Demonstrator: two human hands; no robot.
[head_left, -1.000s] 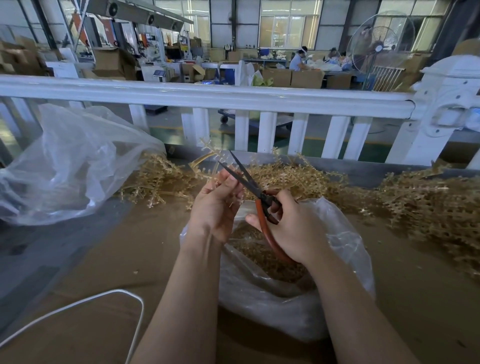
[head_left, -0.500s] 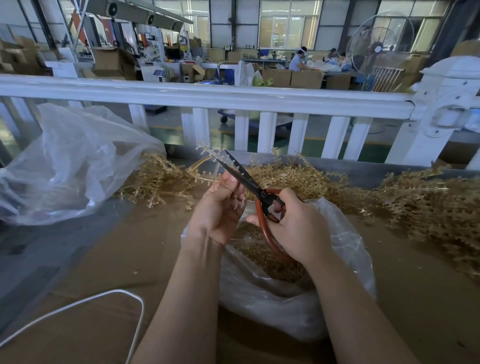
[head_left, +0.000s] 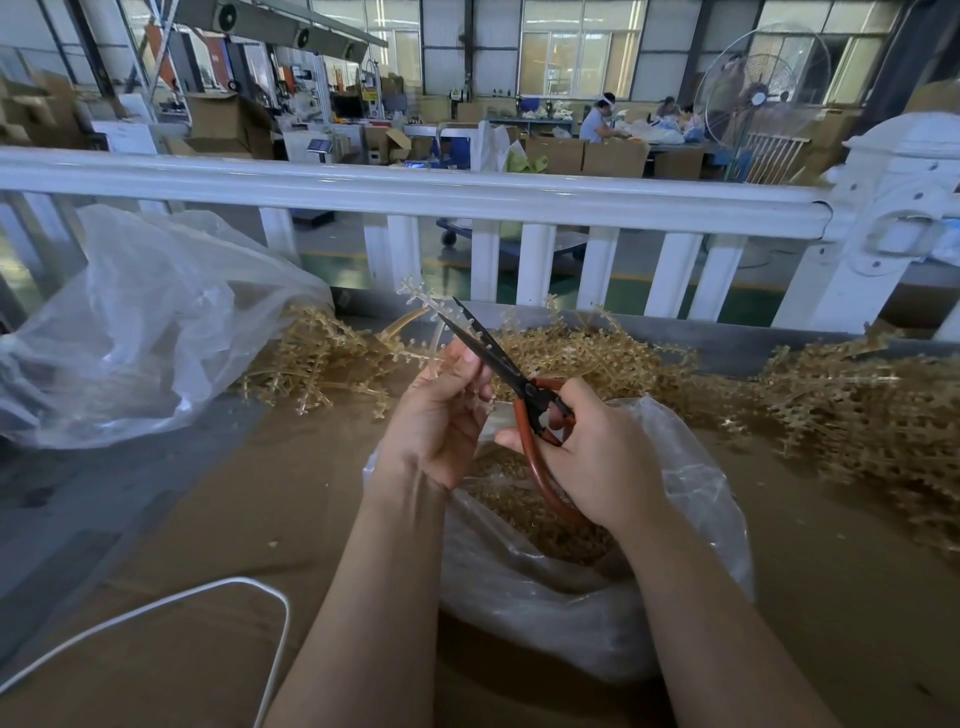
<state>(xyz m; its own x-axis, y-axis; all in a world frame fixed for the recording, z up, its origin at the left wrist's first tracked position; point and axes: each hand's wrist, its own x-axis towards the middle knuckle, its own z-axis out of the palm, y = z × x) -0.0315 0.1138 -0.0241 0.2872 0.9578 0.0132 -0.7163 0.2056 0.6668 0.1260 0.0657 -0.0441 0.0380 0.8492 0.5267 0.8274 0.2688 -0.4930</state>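
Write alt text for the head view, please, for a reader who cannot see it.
The right hand holds red-handled scissors against a pale beaded sprig pinched by the left hand, above an open clear bag of clippings. Golden sprigs lie heaped behind, before a white railing.

Daylight floods in through the big windows (head_left: 579, 52) at twelve o'clock, blown nearly white, so the far hall is bright while the table (head_left: 249, 499) close by sits dimmer and brownish. The white rail (head_left: 415, 189) carries a soft sheen along its top. Pale glare streaks the left bag (head_left: 156, 332) at nine o'clock and the near bag (head_left: 571, 613) at five. Shadows are soft and faint, and the table darkens toward six. The wide lens bows the rail and stretches the post (head_left: 893, 218) at three. The scissors (head_left: 498, 364) at centre look crisp, the bottom edge goes slightly soft, and the far hall is hazy.
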